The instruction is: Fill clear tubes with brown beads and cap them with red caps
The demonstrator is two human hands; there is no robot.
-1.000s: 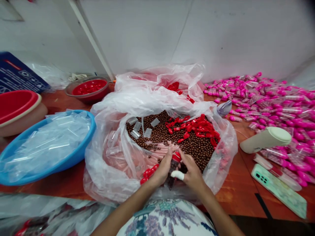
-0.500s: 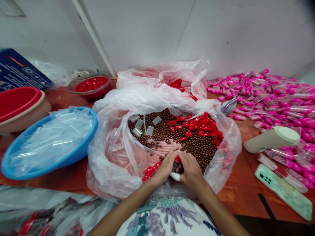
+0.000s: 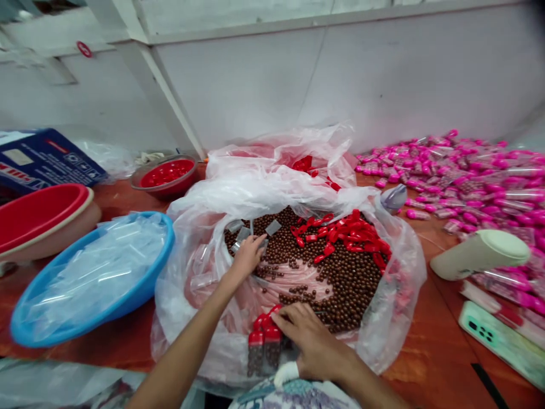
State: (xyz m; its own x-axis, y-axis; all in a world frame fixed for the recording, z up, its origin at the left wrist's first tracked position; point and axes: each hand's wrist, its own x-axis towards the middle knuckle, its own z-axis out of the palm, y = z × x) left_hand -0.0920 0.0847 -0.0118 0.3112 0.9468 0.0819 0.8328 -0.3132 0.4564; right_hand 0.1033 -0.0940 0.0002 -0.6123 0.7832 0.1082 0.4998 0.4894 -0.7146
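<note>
My left hand reaches to the left side of the brown beads, fingers apart at a small clear plastic tube. Other clear tubes lie close by. At the bag's near edge, my right hand has its fingers and white-wrapped thumb around a red-capped tube, mostly hidden by the hand. Left of it stand red-capped tubes filled with brown beads. Loose red caps are heaped on the beads' far right. An open clear plastic bag holds all of these.
Left: a blue basin of clear tubes, a red bowl and a blue box. Behind is another bowl of red pieces. Right: pink-capped tubes, a pale cylinder and a phone.
My hands were together around a red-capped tube. The left has moved away to the clear tubes; the right has shifted toward me, beside the filled tubes. The camera has tilted up.
</note>
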